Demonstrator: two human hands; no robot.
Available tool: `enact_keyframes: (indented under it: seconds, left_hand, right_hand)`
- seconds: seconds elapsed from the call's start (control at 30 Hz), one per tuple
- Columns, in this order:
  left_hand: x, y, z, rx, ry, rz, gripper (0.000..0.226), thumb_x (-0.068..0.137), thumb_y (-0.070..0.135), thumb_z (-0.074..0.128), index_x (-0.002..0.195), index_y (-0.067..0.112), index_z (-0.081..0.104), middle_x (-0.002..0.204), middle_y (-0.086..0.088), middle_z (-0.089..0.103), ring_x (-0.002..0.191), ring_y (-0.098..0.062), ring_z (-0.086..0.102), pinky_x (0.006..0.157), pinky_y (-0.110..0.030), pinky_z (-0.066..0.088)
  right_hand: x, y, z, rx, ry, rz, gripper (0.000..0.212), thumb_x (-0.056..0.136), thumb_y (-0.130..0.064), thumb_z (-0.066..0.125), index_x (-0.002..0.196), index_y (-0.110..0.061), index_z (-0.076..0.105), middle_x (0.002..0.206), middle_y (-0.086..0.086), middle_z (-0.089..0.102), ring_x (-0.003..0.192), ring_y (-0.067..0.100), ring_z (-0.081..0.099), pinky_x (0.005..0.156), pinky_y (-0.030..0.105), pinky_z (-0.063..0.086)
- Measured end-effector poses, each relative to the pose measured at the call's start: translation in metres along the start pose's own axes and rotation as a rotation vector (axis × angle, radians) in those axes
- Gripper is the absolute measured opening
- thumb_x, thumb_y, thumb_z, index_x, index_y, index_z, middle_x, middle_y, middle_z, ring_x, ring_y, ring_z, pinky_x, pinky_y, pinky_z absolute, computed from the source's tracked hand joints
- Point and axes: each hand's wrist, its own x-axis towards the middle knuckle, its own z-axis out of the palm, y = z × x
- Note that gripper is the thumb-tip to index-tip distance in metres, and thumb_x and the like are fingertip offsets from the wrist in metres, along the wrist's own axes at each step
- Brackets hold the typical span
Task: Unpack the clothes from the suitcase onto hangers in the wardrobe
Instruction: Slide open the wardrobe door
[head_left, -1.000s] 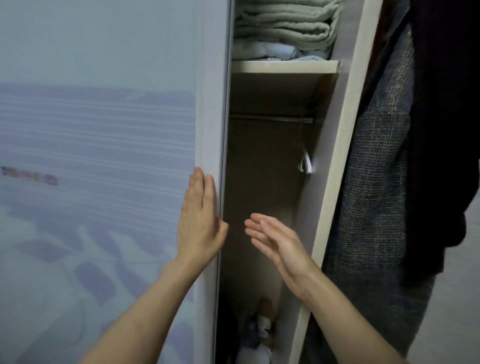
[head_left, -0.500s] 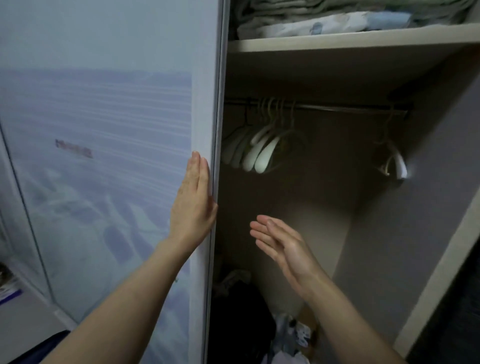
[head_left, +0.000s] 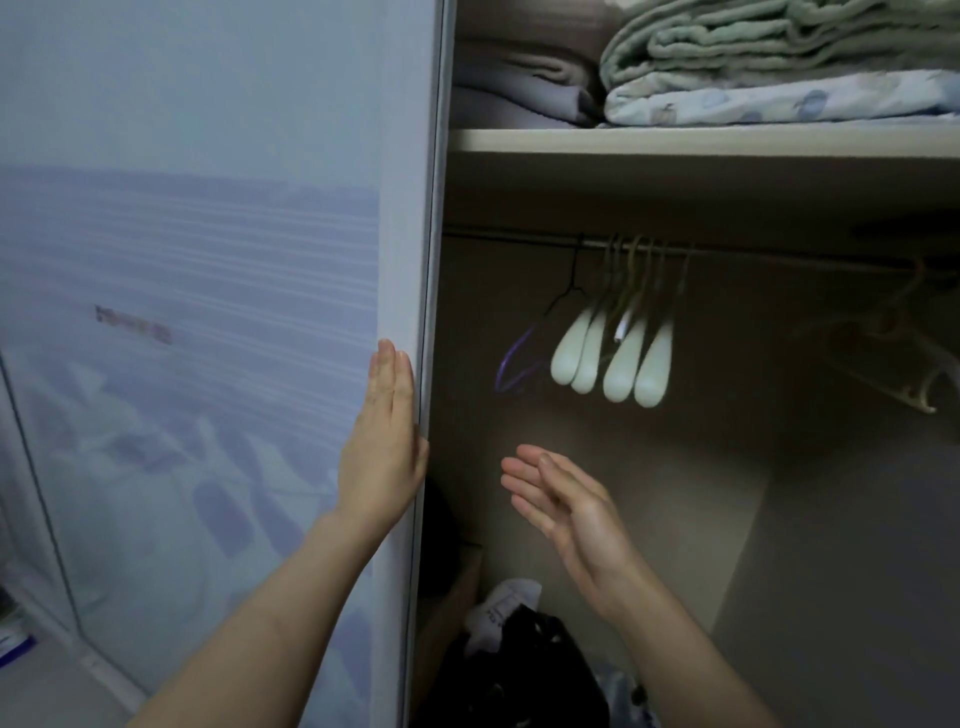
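The sliding door has travelled further left since the earlier frames, so far more of the wardrobe interior shows: a second ago only a narrow slot and one hanger were visible, and the dark garments at the right have gone from view. The left hand lies flat against the door's pale frame at its right edge, fingers straight and together, pressing rather than gripping. The right hand hangs in the opening with nothing in it, palm turned left, fingers straight and slightly spread.

On the rail a cluster of pale hangers hangs close together, with a thin purple wire hanger just left of them (its hook is dark). Further right, another hanger hangs tilted in shadow. Above the rail, the shelf carries folded bedding: a green blanket on top of a light blue patterned one, and grey folded cloth beside them. On the wardrobe floor lie a dark bundle and something white. The suitcase and its clothes are out of view.
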Motion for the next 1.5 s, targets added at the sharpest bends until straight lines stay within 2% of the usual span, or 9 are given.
enact_keyframes:
  seconds: [0.37,0.53,0.67,0.8,0.9,1.0,1.13,1.4,1.5]
  left_hand:
    - [0.025,-0.104,-0.02,0.012,0.018,-0.077,0.08,0.08,-0.012,0.046,0.146,0.003,0.003,0.15,-0.003,-0.009,0.14,-0.016,-0.005,0.109,-0.026,0.013]
    - [0.036,-0.139,-0.025,0.006,0.043,-0.145,0.079,0.079,-0.015,0.042,0.145,0.003,0.003,0.154,-0.008,-0.005,0.141,-0.015,-0.003,0.11,-0.026,0.013]
    - [0.044,-0.168,-0.029,-0.026,0.039,-0.205,0.08,0.077,-0.019,0.038,0.145,0.002,0.002,0.151,-0.004,-0.008,0.139,-0.011,-0.005,0.115,-0.026,0.006]
    - [0.052,-0.19,-0.038,-0.001,0.017,-0.29,0.076,0.083,-0.017,0.029,0.147,0.01,-0.002,0.155,0.0,-0.008,0.141,-0.007,-0.004,0.117,-0.028,0.005]
    - [0.056,-0.198,-0.057,0.054,-0.068,-0.355,0.077,0.085,-0.014,0.027,0.148,0.017,-0.006,0.155,0.008,-0.009,0.141,-0.006,0.005,0.114,-0.034,0.016]
    - [0.066,-0.211,-0.08,0.185,-0.24,-0.423,0.081,0.084,-0.011,0.028,0.147,0.02,-0.01,0.156,0.008,-0.011,0.142,-0.016,0.017,0.107,-0.039,0.029]
    - [0.076,-0.225,-0.102,0.331,-0.45,-0.42,0.078,0.086,-0.005,0.033,0.147,0.015,-0.012,0.156,0.001,-0.016,0.145,-0.018,0.001,0.115,-0.037,0.019]
    - [0.037,-0.192,-0.12,0.366,-0.438,-0.444,0.071,0.092,0.006,0.038,0.149,0.013,-0.004,0.157,-0.002,-0.009,0.145,-0.017,0.001,0.108,-0.032,0.028]
    - [0.023,-0.182,-0.131,0.358,-0.469,-0.457,0.064,0.094,0.008,0.038,0.149,0.011,0.004,0.158,-0.003,-0.002,0.145,-0.017,0.001,0.109,-0.032,0.027]
  right_hand:
    - [0.057,0.025,0.083,-0.009,-0.06,0.034,0.024,0.096,-0.02,0.042,0.112,-0.012,0.057,0.114,0.009,0.064,0.104,0.015,0.062,0.094,0.027,0.046]
    - [0.079,0.032,0.102,-0.026,-0.086,0.041,0.021,0.096,-0.022,0.04,0.104,-0.016,0.059,0.111,0.008,0.065,0.104,0.015,0.062,0.094,0.027,0.046]
    - [0.096,0.036,0.116,-0.038,-0.111,0.044,0.023,0.097,-0.024,0.039,0.105,-0.017,0.059,0.11,0.007,0.066,0.104,0.015,0.062,0.089,0.026,0.047]
    - [0.107,0.04,0.124,-0.025,-0.113,0.047,0.023,0.096,-0.023,0.039,0.103,-0.015,0.06,0.109,0.008,0.067,0.101,0.015,0.063,0.088,0.025,0.048]
    - [0.115,0.042,0.13,-0.024,-0.125,0.048,0.023,0.096,-0.024,0.04,0.104,-0.015,0.06,0.109,0.008,0.067,0.102,0.015,0.063,0.091,0.026,0.047]
    - [0.119,0.044,0.135,-0.022,-0.135,0.046,0.023,0.095,-0.024,0.041,0.104,-0.015,0.06,0.109,0.008,0.067,0.103,0.016,0.063,0.096,0.029,0.045]
    - [0.117,0.048,0.148,-0.015,-0.164,0.059,0.029,0.097,-0.024,0.039,0.115,-0.009,0.057,0.113,0.011,0.065,0.106,0.018,0.062,0.1,0.032,0.043]
    - [0.091,0.031,0.152,-0.06,-0.207,0.032,0.031,0.097,-0.028,0.039,0.119,-0.012,0.054,0.115,0.009,0.064,0.108,0.016,0.061,0.098,0.031,0.044]
    - [0.079,0.025,0.148,-0.066,-0.218,0.012,0.03,0.097,-0.028,0.039,0.118,-0.013,0.055,0.114,0.009,0.065,0.108,0.017,0.062,0.099,0.033,0.044]
